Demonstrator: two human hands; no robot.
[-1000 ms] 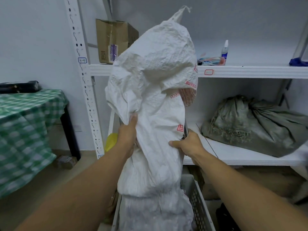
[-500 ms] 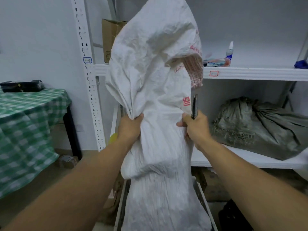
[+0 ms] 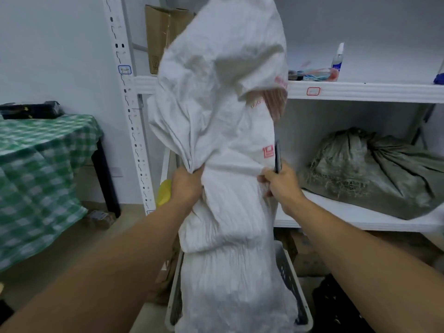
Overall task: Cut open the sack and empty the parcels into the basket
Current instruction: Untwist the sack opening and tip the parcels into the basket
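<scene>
Sack (image 3: 223,116) held up between both hands, its lower end in the basket (image 3: 292,280) below them. Left hand (image 3: 186,186) grips bunched fabric, right hand (image 3: 280,186) pinches the other side plus a dark cutter (image 3: 277,157). Cutting looks done, I'd say. Can't see any parcels, so it's probably mid-emptying.

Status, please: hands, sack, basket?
Left hand grips white woven sack. Right hand grips it plus thin dark blade. Sack hangs into grey plastic basket. Nothing seen blocking.

Sack (image 3: 223,131) standing in basket (image 3: 292,282), shelves (image 3: 360,91) behind, table (image 3: 36,150) left
</scene>
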